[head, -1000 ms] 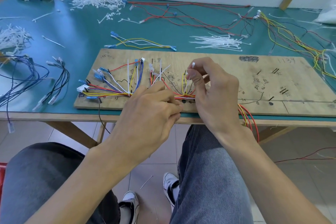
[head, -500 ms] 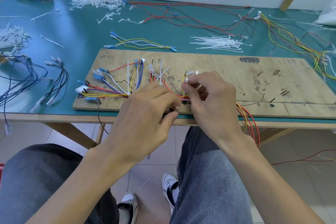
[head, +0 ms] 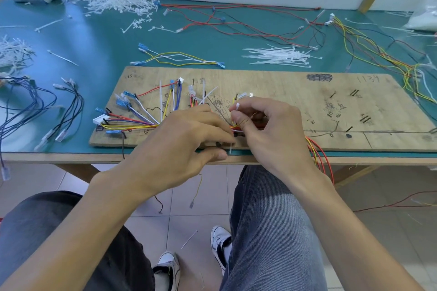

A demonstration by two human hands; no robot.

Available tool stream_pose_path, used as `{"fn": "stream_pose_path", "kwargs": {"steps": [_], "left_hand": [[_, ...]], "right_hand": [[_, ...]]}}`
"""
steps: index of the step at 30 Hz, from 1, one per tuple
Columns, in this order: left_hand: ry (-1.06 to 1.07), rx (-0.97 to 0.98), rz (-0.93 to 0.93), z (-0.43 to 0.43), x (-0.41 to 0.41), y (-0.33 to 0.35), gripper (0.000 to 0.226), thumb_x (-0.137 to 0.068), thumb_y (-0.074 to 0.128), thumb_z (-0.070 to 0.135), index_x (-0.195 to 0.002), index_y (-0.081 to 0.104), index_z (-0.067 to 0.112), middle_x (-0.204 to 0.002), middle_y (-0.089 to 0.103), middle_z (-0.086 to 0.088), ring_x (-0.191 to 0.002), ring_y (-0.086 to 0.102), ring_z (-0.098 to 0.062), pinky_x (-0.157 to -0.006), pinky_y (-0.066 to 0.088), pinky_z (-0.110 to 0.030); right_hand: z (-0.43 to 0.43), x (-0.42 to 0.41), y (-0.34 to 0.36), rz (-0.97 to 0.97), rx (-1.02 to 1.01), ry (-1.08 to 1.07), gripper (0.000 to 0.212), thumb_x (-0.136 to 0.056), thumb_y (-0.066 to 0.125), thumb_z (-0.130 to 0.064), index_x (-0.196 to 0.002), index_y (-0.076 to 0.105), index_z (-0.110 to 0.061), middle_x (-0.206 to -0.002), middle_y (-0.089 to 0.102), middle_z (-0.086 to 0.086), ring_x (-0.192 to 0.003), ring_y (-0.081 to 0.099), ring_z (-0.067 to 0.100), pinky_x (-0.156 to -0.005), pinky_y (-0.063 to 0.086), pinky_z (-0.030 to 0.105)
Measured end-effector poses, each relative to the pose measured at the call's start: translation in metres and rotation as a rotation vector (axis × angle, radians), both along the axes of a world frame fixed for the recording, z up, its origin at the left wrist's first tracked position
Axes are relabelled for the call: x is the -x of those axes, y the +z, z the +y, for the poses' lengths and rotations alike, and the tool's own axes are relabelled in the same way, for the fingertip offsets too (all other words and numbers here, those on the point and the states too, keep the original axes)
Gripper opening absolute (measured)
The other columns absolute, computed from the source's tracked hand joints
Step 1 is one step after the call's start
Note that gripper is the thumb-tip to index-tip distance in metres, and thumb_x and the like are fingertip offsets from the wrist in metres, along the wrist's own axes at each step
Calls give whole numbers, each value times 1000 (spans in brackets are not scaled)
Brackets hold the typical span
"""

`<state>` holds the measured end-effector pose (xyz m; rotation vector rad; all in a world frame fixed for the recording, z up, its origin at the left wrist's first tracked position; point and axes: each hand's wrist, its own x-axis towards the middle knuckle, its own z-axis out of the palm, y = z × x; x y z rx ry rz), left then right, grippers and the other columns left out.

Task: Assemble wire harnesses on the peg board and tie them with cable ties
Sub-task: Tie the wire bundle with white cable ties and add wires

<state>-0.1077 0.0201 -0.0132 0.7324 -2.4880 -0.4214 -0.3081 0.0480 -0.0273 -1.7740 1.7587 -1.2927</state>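
A wooden peg board point(head: 295, 99) lies along the table's front edge. A wire harness point(head: 132, 124) of red, yellow, blue and white wires fans out on its left part and gathers into one bundle under my hands. My right hand point(head: 272, 130) pinches the head end of a white cable tie point(head: 237, 106) between thumb and forefinger, just above the bundle. The tie's tail pokes out below at the board's front edge. My left hand point(head: 179, 142) lies over the bundle with its fingertips curled on the wires beside the tie and its thumb lower, off the board.
A heap of loose white cable ties point(head: 279, 55) lies behind the board. A short yellow-and-white wire set point(head: 179, 58) lies to its left. Long red and black wires point(head: 236, 23) cross the green mat, and yellow wires point(head: 378, 52) run at right. Dark wires point(head: 40, 106) lie left.
My right hand has come down with the tie's head from above the board to just over the bundle. My left thumb has dropped away from the fingers.
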Motion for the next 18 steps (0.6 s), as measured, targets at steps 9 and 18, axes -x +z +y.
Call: {"fn": "stream_pose_path", "kwargs": {"steps": [9, 18], "left_hand": [[176, 71, 88, 8, 19, -6, 14, -97, 68, 27, -93, 78, 18, -99, 70, 9, -95, 54, -20, -88, 45, -43], [664, -120, 79, 15, 43, 2, 10, -95, 70, 46, -92, 76, 37, -98, 35, 8, -109, 32, -21, -86, 17, -31]], "right_hand": [[5, -1, 3, -6, 34, 44, 8, -91, 81, -15, -97, 85, -18, -94, 79, -9, -92, 71, 7, -86, 56, 32], [6, 2, -3, 38, 95, 62, 9, -93, 77, -12, -98, 83, -15, -97, 77, -7, -97, 70, 12, -87, 54, 38]]}}
